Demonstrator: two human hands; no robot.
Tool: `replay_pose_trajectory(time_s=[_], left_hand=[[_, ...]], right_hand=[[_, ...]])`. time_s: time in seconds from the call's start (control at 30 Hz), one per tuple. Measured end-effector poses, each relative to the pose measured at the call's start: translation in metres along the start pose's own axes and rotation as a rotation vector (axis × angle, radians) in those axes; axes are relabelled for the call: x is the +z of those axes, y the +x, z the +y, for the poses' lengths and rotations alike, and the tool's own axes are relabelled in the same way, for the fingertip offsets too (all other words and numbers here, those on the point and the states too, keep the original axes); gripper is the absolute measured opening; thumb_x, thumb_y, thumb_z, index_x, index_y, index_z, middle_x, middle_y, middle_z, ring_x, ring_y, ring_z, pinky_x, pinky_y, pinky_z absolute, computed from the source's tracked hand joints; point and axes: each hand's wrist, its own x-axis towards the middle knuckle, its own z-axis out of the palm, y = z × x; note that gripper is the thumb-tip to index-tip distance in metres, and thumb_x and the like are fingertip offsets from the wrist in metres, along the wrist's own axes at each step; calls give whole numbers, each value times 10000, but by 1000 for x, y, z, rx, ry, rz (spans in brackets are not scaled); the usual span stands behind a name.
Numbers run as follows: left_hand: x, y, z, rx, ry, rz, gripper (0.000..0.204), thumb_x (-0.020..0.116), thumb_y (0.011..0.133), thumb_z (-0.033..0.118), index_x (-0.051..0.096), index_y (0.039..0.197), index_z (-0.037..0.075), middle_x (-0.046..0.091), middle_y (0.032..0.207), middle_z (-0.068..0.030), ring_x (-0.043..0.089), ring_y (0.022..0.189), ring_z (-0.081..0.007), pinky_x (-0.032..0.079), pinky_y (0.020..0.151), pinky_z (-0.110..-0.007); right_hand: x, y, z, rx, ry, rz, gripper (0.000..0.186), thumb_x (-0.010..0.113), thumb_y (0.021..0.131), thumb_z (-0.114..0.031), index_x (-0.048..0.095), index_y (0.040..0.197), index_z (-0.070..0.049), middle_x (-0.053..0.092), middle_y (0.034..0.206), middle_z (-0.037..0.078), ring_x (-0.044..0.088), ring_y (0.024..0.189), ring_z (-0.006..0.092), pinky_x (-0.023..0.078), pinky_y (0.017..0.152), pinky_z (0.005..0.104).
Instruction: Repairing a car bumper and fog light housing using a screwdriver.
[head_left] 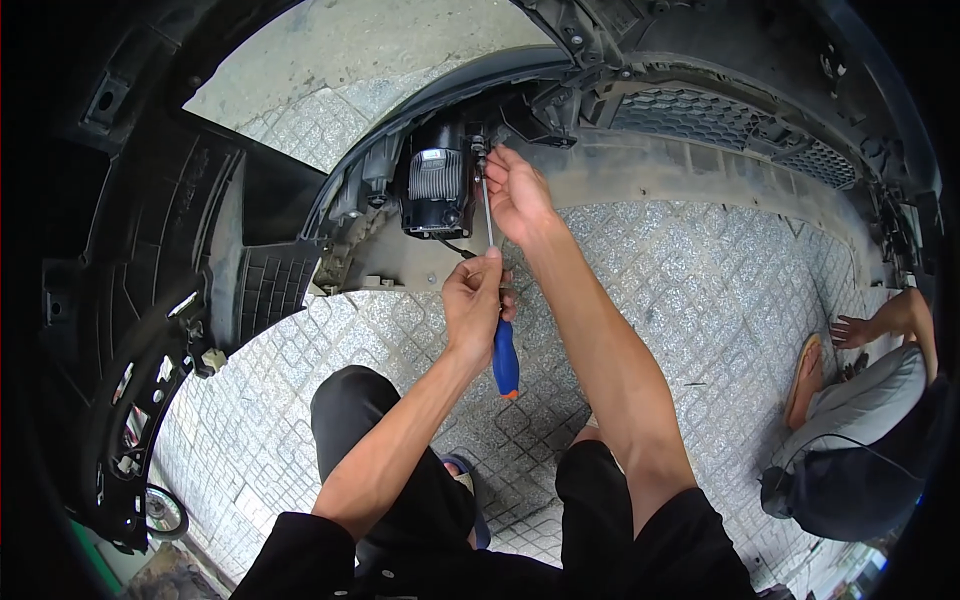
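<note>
My left hand [476, 305] is closed around a screwdriver [507, 355] with a blue handle and an orange end. Its fingers pinch near where the handle meets the thin metal shaft, and the shaft points up and away from me. The tip reaches a small bolt fitting [479, 150] on the right side of a black finned lamp unit [435, 180]. Beside that fitting is my right hand [516, 192], its fingers curled up close to the shaft's upper end; whether they pinch anything is hard to see. A dark cable [455, 246] hangs from the lamp unit's underside.
The lamp unit sits inside a large black car bumper [690, 175] that curves around the far side, with a honeycomb grille [725, 125] at right. Black plastic panels [150, 210] stand at left. Another person [850, 400] sits on the patterned tiled floor [690, 290] at right.
</note>
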Motion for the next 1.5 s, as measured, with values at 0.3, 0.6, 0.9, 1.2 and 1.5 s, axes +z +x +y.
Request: replay_pose_trajectory(time_s=[0.3, 0.6, 0.9, 1.2, 1.5], left_hand=[[3, -3, 4, -6, 54, 30, 212, 634, 954, 180, 547, 973, -12, 667, 819, -118, 593, 550, -141, 460, 443, -266], [10, -5, 1, 85, 53, 25, 240, 597, 979, 217, 564, 964, -21, 634, 756, -83, 572, 535, -121, 444, 448, -252], [11, -3, 3, 184, 205, 0, 289, 489, 1032, 240, 513, 1093, -41, 645, 796, -101, 570, 513, -116, 421, 440, -237], [11, 0, 2, 118, 119, -66, 252, 542, 1001, 183, 494, 1072, -54, 586, 823, -107, 563, 511, -129, 493, 438, -267], [9, -2, 7, 91, 115, -77, 299, 464, 1038, 213, 548, 1057, -74, 625, 816, -128, 617, 558, -164, 533, 465, -285]], right_hand=[[3, -3, 2, -2, 14, 56, 230, 596, 954, -189, 561, 1078, 2, 637, 969, 87, 583, 864, 160, 481, 765, 291], [-1, -14, 2, -30, -54, -6, 212, 625, 936, -160, 580, 1066, 1, 644, 987, 76, 605, 863, 155, 487, 736, 289], [1, -11, -4, -7, -8, 51, 332, 622, 943, -228, 554, 1129, 38, 613, 1067, 127, 573, 922, 188, 485, 799, 311], [-2, -6, -2, 2, -27, 29, 321, 618, 945, -227, 554, 1134, 24, 618, 1044, 105, 574, 903, 175, 485, 785, 310], [0, -14, 2, -56, -163, 35, 191, 687, 897, -146, 637, 1010, -1, 667, 909, 46, 606, 787, 131, 491, 731, 273]])
